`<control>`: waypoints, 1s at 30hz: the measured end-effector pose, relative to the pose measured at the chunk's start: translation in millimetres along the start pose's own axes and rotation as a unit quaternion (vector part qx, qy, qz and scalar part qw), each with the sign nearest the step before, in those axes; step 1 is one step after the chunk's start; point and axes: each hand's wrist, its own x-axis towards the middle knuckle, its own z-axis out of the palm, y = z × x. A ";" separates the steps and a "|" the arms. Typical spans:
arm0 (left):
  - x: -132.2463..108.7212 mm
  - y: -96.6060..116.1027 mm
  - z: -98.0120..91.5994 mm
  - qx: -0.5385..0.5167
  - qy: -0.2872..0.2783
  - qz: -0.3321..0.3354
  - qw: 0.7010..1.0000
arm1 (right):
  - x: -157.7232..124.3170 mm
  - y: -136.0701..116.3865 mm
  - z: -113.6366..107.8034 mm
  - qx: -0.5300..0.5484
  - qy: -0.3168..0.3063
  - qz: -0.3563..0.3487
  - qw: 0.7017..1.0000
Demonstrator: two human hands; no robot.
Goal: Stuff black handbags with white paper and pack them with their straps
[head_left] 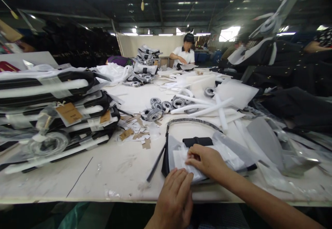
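A black handbag point(166, 156) lies on the table in front of me, its strap point(194, 120) arched away from me. White translucent wrapping point(180, 156) covers much of its front, below a black flap point(197, 141). My right hand point(207, 159) is over the middle of the bag, thumb and fingers curled together in a pinch at the wrapping; what is between the fingertips is too small to make out. My left hand point(175, 196) is at the bag's near edge, its fingers bent and close together on the wrapping. Its thumb is hidden.
Wrapped black bags point(52, 87) with brown tags point(68, 114) are stacked at left. Paper scraps point(137, 130), coiled wrapped straps point(155, 113) and white foam sticks point(204, 108) lie beyond the handbag. Plastic sheets point(264, 142) crowd the right. A co-worker point(185, 54) is at the far end.
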 end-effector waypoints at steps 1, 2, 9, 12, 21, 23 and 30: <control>0.1 1.0 -0.2 0.013 -0.007 0.005 1.000 | 2.5 -0.5 -1.1 0.003 -0.006 0.004 1.000; 0.5 1.7 -0.4 0.025 -0.015 0.008 1.000 | 4.8 -0.9 -2.0 0.007 -0.012 0.007 1.000; 9.1 3.5 -1.7 0.118 -0.068 0.037 0.990 | 15.2 -1.9 -4.8 0.013 -0.018 0.005 1.000; 11.5 5.3 0.4 0.149 -0.066 0.036 0.986 | 17.5 -0.4 -2.2 0.018 0.020 -0.017 1.000; 10.9 2.8 5.7 0.168 -0.025 0.044 0.984 | -55.0 64.5 -50.5 0.060 0.301 -0.019 0.952; 6.3 -4.2 9.1 0.176 -0.030 0.064 0.982 | -81.0 107.4 -75.8 -0.011 0.375 0.042 0.926; -2.7 -25.8 20.1 0.208 -0.036 0.134 0.968 | -132.9 231.5 -136.0 0.025 0.395 0.274 0.877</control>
